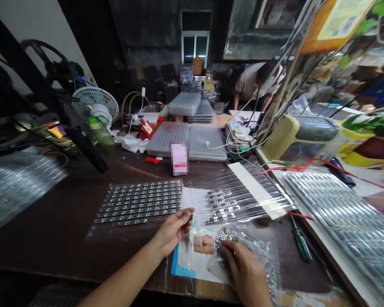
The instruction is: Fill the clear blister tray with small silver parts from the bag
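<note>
1. The left hand (pixel 173 232) is almost closed, with a small metal clip (pixel 190 215) pinched at its fingertips just above a paper sheet (pixel 192 204). So narrow a pinch could let the clip slip and bounce away.
2. The right hand (pixel 243 268) curls around a clear plastic bag (pixel 259 251) holding a heap of loose metal clips. A slack grip or a tear could spill them across the bench.
3. A small brown card (pixel 203 244) lies on the paper between the hands.
4. To the left, neat rows of clips (pixel 139 202) lie on a plastic sheet. To the right, a clear tray (pixel 259 192) holds a few clips (pixel 222 206) in its grooves, with many grooves bare. A stray sleeve could knock them out of line.
5. A green-handled screwdriver (pixel 302 246) lies near the bench edge, close to a red wire (pixel 294 170) that could snag a tray.
6. Farther off, stacked clear trays (pixel 187 143) sit on the dark bench (pixel 51 230), their contents too blurred to tell. A co-worker (pixel 254 83) bends over at the back.
</note>
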A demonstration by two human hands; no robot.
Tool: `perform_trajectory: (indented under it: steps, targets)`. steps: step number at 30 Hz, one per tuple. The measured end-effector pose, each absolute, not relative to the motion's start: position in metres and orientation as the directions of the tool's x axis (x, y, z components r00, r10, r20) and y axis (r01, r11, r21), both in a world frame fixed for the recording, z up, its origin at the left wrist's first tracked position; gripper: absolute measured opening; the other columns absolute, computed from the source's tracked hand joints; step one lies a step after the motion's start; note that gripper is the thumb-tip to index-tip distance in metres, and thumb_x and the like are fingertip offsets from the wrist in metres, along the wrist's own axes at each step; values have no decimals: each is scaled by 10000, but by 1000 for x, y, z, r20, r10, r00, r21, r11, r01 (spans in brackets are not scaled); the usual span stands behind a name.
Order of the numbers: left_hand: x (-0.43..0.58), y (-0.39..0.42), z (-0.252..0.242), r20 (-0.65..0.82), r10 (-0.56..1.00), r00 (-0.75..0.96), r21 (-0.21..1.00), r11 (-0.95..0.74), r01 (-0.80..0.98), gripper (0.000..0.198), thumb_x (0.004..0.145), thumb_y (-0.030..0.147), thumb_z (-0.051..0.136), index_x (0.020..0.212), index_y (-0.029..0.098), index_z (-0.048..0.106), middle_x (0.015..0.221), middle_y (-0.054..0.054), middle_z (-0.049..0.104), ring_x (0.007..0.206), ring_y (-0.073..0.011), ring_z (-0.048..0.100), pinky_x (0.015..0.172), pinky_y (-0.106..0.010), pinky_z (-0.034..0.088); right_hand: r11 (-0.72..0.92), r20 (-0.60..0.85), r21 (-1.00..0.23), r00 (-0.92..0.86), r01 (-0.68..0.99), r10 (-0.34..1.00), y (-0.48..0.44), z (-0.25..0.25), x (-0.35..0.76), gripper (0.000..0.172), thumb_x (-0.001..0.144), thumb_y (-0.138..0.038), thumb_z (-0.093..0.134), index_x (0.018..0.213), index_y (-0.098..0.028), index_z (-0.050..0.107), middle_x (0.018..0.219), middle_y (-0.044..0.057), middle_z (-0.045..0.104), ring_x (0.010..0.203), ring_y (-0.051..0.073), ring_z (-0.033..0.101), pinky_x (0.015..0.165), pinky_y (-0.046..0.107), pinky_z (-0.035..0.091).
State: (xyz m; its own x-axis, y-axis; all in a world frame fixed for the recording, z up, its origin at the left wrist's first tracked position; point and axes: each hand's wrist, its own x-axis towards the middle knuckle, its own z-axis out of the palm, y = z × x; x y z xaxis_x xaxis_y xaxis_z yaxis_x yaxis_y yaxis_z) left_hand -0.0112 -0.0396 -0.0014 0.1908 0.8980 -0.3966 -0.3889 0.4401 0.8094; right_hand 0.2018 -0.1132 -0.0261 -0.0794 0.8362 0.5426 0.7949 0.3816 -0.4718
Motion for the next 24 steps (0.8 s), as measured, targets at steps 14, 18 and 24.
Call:
perform_trajectory:
  steps: [14, 18, 24]
  targets:
    - [-59, -35, 6, 91, 996, 15, 958, -91, 272, 93, 756, 244, 694, 829, 188, 689, 788, -20, 656, 737, -146, 597, 672, -248, 482, 347, 489, -510, -67, 787, 870, -113, -37, 201, 243, 894, -413, 485, 862, -236, 648, 808, 28, 693, 725, 160, 662, 679, 256, 521]
    - [-90, -41, -2, 343, 932, 120, 581, -311, 752, 78, 812, 210, 627, 780, 224, 696, 825, -21, 661, 829, -189, 577, 789, -339, 446, 388, 549, -488, -71, 782, 833, -111, -37, 201, 239, 898, -413, 478, 851, -238, 635, 789, 19, 686, 707, 153, 655, 655, 249, 512]
    - [-113, -52, -15, 422, 897, 134, 349, -296, 889, 95, 829, 252, 612, 782, 222, 689, 822, -27, 613, 807, -193, 555, 756, -340, 434, 420, 581, -455, -95, 785, 808, -110, -36, 199, 187, 902, -375, 490, 862, -242, 616, 781, 2, 675, 703, 142, 643, 661, 245, 498]
